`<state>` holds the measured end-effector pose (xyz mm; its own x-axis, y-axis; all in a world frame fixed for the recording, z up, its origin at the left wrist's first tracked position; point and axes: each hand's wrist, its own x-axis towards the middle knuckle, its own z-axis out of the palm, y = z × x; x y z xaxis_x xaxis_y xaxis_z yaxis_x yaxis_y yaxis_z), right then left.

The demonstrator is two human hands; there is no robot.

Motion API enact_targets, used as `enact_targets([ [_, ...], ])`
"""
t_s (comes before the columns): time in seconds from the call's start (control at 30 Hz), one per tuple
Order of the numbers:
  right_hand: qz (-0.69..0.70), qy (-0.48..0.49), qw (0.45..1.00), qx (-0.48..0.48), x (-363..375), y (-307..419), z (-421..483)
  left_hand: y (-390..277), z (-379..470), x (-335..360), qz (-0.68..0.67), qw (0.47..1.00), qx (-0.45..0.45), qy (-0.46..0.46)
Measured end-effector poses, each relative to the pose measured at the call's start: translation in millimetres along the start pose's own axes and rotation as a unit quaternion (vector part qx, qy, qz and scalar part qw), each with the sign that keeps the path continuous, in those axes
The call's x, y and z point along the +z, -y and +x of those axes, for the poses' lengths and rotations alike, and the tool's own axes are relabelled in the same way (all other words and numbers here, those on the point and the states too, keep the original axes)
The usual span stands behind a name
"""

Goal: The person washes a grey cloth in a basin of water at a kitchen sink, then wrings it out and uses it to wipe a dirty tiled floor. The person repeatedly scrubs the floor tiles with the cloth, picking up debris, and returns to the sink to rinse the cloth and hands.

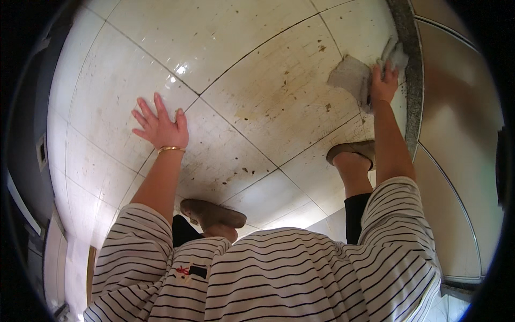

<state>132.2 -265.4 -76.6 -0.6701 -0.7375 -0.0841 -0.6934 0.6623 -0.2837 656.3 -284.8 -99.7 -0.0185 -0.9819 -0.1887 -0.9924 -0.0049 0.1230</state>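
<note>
Palm down with fingers spread, my left hand [161,126] appears to rest on the pale tile floor [225,133]. It holds nothing, and a gold-coloured bangle [172,149] circles that wrist. Far to the right, my right hand [385,83] grips a grey cloth [351,76] against the floor. Part of the cloth lies bunched to the left of the fingers, and a blurred part extends beyond the fingertips. The hand covers the middle of it. Brown specks and smears [285,82] are scattered over the tiles between my hands.
A dark speckled stone strip [412,88] borders the floor on the right, below light cabinet-like panels [454,120] with metal trim. My feet wear brown shoes, the left shoe [213,213] and the right shoe [354,152]. A dark vertical surface [24,124] stands at the far left.
</note>
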Motion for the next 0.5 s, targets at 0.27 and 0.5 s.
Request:
enact_targets([
  [0.27, -0.035, 0.173, 0.864, -0.472, 48.3, 176.4, -147.8, 2.9, -0.1, 2.0, 0.02, 1.0, -0.004, 0.0],
  [0.5, 0.232, 0.27, 0.816, -0.456, 17.6, 161.2, -131.6, 1.5, -0.5, 1.9, 0.02, 1.0, -0.012, 0.001],
])
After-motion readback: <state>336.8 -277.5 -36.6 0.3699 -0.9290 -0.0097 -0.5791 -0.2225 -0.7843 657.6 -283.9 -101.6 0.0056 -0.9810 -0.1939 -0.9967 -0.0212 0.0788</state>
